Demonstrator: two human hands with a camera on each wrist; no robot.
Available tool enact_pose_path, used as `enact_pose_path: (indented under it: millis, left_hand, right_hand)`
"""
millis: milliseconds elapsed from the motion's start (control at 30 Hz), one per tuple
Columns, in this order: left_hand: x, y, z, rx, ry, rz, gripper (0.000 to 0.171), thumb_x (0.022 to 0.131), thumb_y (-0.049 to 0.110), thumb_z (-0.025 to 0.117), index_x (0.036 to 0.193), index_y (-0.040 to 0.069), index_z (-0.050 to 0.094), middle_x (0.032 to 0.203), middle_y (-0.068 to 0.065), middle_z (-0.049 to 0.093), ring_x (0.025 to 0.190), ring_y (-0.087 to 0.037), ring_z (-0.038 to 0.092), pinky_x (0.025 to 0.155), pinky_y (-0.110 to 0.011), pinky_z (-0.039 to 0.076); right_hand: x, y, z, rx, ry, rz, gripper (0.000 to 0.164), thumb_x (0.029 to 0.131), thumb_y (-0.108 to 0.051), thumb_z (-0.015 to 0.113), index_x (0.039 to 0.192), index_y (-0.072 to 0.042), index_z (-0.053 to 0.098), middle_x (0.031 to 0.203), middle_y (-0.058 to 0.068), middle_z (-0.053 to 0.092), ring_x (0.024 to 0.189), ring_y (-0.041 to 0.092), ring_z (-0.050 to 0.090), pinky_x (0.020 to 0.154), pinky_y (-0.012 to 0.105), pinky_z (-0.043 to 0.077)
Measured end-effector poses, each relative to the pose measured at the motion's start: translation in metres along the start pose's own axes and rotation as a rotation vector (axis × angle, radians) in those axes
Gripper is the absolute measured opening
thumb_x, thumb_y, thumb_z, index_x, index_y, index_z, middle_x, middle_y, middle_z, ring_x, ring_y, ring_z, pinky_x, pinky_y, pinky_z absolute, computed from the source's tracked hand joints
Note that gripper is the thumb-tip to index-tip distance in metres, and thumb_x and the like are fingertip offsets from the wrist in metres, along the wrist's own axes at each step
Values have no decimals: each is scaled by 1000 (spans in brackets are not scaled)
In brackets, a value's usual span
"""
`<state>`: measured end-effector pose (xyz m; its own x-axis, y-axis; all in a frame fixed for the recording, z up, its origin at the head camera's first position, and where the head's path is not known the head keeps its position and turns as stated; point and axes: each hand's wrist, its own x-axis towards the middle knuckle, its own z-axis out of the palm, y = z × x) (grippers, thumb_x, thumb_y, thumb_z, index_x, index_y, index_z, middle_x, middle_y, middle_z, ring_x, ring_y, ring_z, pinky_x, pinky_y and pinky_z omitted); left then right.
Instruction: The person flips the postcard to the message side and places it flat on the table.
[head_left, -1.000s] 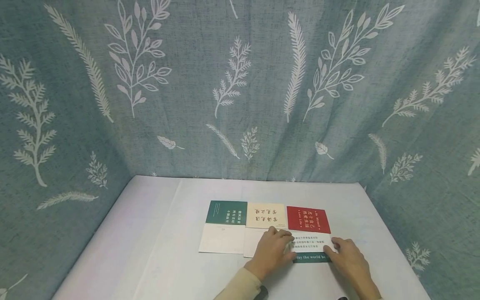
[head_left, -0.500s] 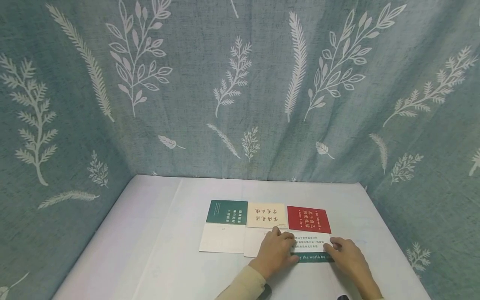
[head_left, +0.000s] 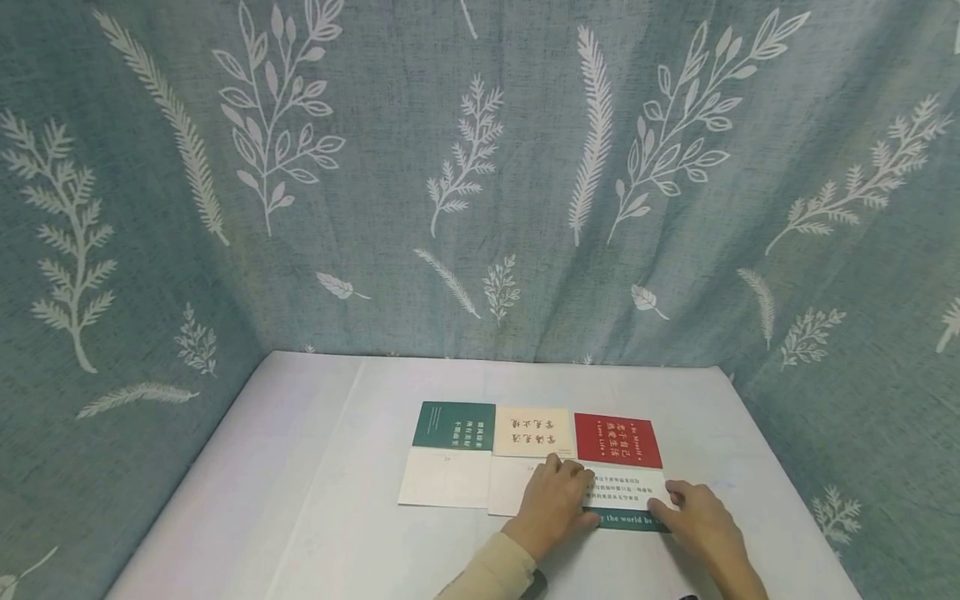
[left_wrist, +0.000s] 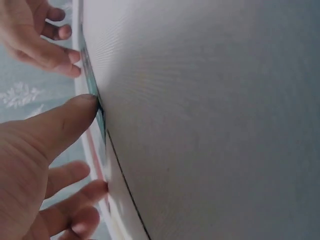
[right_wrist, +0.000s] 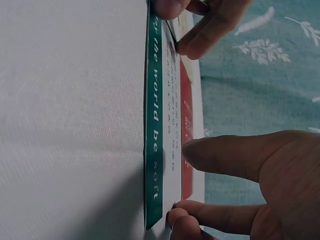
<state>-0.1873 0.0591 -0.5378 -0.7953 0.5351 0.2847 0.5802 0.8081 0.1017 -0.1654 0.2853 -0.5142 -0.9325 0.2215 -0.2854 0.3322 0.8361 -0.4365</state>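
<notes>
"the world be soft" on green-banded card

A grey-green curtain hangs across the far side behind the worktop, and matching fabric closes in the left side and the right side. Pale prints cover it: branching leafy sprays, feathery fronds and small single leaves. Soft vertical folds run down the far fabric, most plainly towards the right. The worktop is white, with a faint crease running from far to near on its left part. Light falls soft and diffuse, leaving a lilac tinge along the worktop's left edge.
</notes>
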Motion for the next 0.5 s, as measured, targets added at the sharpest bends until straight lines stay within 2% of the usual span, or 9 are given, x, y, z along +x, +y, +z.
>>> enact_pose_path:
  millis: [167, 300, 367, 500]
  left_hand:
    - [3, 2, 2, 14, 36, -2, 60, 74, 59, 82, 119, 21, 71, 115, 6, 70, 90, -11, 51, 72, -20, 41]
    - [5, 4, 2, -18, 30, -11, 58, 75, 57, 82, 119, 21, 71, 115, 6, 71, 88, -9, 51, 71, -18, 38]
    - [6, 5, -1, -106, -9, -61, 55, 79, 51, 83, 121, 19, 71, 113, 6, 72, 85, -7, 49, 71, -18, 40]
    - [9, 5, -8, -384, -88, -214, 46, 84, 32, 81, 124, 13, 69, 110, 4, 73, 87, -6, 56, 81, -22, 48]
  right_hand:
    - [0, 3, -2, -1, 8, 8, 71, 90, -41, 72, 133, 13, 54, 114, 29, 63, 106, 46, 60, 87, 60, 50]
    - [1, 5, -4, 3, 6, 8, 71, 90, -41, 71, 132, 13, 54, 112, 28, 64, 98, 38, 62, 85, 59, 51]
    - [0, 6, -5, 10, 7, 15, 70, 90, -40, 71, 132, 13, 54, 112, 29, 64, 99, 39, 62, 84, 59, 51]
    - [0, 8, -6, 20, 22, 34, 69, 89, -37, 72, 132, 14, 54, 110, 29, 63, 97, 39, 62, 84, 60, 51]
